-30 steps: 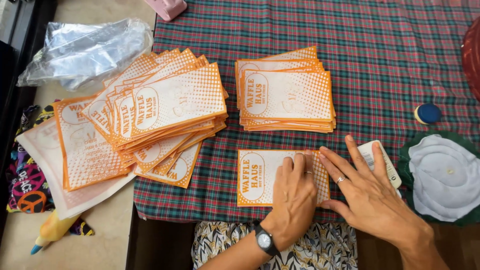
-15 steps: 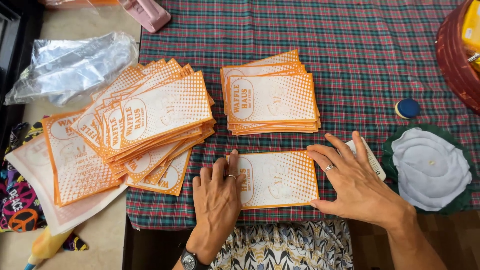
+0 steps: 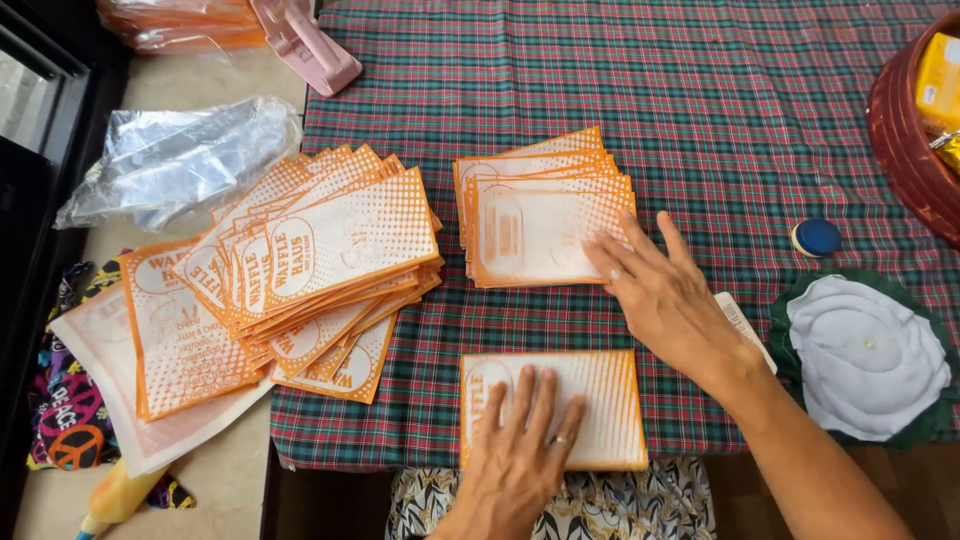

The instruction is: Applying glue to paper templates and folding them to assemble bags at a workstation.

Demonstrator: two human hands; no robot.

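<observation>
light: bright, even daylight | shadows: soft, faint under my hands (image 3: 530,440) | glare: sheen on clear plastic bag (image 3: 180,160) | blur: slight motion softness on neat stack (image 3: 545,225) | edges: mild wide-angle bend

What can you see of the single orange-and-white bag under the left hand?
The single bag is a flat, rectangular paper-looking sleeve, white in the middle with an orange border and orange dot shading. It lies long side across, alone on the plaid tablecloth at the near table edge, apart from both stacks. The left hand presses flat on its left half, fingers spread, covering part of the print. No creases visible.
</observation>
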